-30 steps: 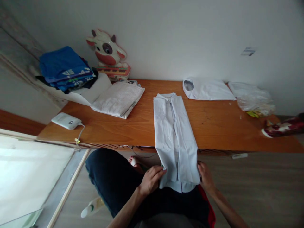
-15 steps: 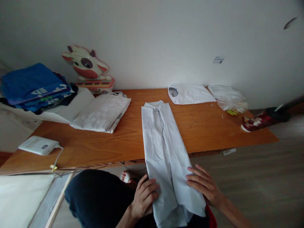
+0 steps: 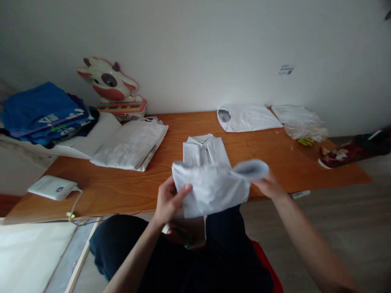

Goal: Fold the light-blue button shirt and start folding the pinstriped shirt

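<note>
I am holding a pale collared shirt (image 3: 214,189) at the front edge of the wooden surface (image 3: 128,191). Its collar end is lying on the surface, pointing towards the wall (image 3: 195,49); its lower part is bending up and over, partly covering the rest. My left fingers (image 3: 180,196) are clamping one side, thumb on the face towards me. My right fingers (image 3: 266,182) are gripping the opposite side, where the fabric is curling into a loop; blur is obscuring the tips. To the left, a folded white cloth (image 3: 131,142) is lying apart from the shirt, with stacked blue clothing (image 3: 45,112) and a cow-shaped toy (image 3: 111,81) sitting beyond. Behind and right, a white garment (image 3: 253,118) is lying near the wall, a clear plastic bag (image 3: 305,128) resting farther right.
</note>
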`<state>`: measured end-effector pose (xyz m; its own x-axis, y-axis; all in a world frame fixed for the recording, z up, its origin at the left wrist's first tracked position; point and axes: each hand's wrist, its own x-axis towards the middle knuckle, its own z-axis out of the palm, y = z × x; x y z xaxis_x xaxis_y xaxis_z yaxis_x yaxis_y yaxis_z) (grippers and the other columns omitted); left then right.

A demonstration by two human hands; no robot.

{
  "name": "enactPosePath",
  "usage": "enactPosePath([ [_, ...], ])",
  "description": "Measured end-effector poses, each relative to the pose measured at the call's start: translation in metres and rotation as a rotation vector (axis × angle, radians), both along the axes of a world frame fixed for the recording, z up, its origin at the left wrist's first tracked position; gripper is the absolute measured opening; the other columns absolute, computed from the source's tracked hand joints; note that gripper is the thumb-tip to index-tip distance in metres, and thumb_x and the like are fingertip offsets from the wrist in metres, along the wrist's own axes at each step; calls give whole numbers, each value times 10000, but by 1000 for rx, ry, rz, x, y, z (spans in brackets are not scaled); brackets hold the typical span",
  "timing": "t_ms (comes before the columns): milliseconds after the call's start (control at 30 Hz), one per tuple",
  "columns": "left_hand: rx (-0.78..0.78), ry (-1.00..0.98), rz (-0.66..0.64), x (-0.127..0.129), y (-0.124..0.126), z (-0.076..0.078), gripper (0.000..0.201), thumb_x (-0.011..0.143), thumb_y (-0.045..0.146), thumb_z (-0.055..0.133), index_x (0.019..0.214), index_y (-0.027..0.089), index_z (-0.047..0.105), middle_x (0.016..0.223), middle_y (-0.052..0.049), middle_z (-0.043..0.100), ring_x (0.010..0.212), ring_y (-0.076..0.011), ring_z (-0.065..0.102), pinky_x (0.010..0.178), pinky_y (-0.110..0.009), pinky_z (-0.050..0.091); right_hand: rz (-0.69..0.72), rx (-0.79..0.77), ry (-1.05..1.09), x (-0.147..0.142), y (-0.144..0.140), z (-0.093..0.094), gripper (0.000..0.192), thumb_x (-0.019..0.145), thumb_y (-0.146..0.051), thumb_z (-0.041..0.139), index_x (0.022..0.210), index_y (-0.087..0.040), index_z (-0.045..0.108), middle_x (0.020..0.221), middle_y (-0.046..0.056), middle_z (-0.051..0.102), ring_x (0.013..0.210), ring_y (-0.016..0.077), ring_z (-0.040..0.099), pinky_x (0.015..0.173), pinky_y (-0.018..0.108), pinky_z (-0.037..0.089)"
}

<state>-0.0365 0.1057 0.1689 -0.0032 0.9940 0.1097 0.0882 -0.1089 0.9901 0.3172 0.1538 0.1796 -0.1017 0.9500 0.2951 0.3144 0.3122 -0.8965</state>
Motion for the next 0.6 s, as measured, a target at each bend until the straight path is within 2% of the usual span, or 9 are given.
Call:
enactPosePath([
  [67,35,-68,30,2,73,-1,482,923,514,817,1191,124,728,1113,-101,808,931,-241,753,788,-349,630,29,-50,57,-18,64,-7,492,960,-645,719,989,-161,804,910,74,810,868,275,776,797,418,646],
  [133,-6,-106,-9,1,134,-11,543,886,500,848,1238,113,701,1193,-137,790,1006,-258,746,845,-370,629,79,-193,183,-35,117,-17,421,945,-518,763,1160,-157,769,1080,92,817,1007,288,767,927,459,627],
  [167,-76,-118,3,0,157,-18,568,868,481,864,1264,119,677,1213,-152,784,1014,-266,748,857,-395,635,112,-253,200,-41,136,-24,429,893,-436,816,1225,-172,747,1150,90,811,1066,294,754,987,478,609],
  [233,-152,-120,58,-4,185,-35,634,807,408,913,1301,130,628,1212,-170,777,1008,-276,756,885,-455,643,133,-319,174,-48,161,-41,533,789,-281,849,1298,-203,711,1225,75,796,1132,299,729,1070,509,572],
  [300,-150,-115,85,-7,194,-53,734,761,330,938,1368,148,566,1212,-168,771,1026,-282,763,928,-498,641,104,-321,124,-48,171,-61,574,745,-205,804,1308,-210,694,1245,67,787,1143,300,716,1094,520,554],
  [400,-82,-109,66,-12,188,-73,848,786,330,911,1489,188,458,1218,-143,770,1049,-278,774,955,-507,642,56,-258,105,-42,173,-85,596,752,-208,769,1339,-221,668,1313,75,764,1188,299,696,1111,508,539],
  [500,-24,-120,107,-18,176,-81,844,879,439,842,1560,222,393,1298,-154,756,1076,-270,778,896,-442,663,22,-165,176,-38,167,-98,724,777,-250,776,1472,-260,576,1459,92,697,1293,293,663,1129,483,533],
  [600,-46,-136,199,-24,162,-80,687,948,561,758,1494,245,486,1477,-172,676,1173,-279,756,778,-345,671,-43,-125,229,-35,162,-101,744,798,-239,698,1516,-289,512,1498,94,669,1314,280,663,1116,476,544],
])
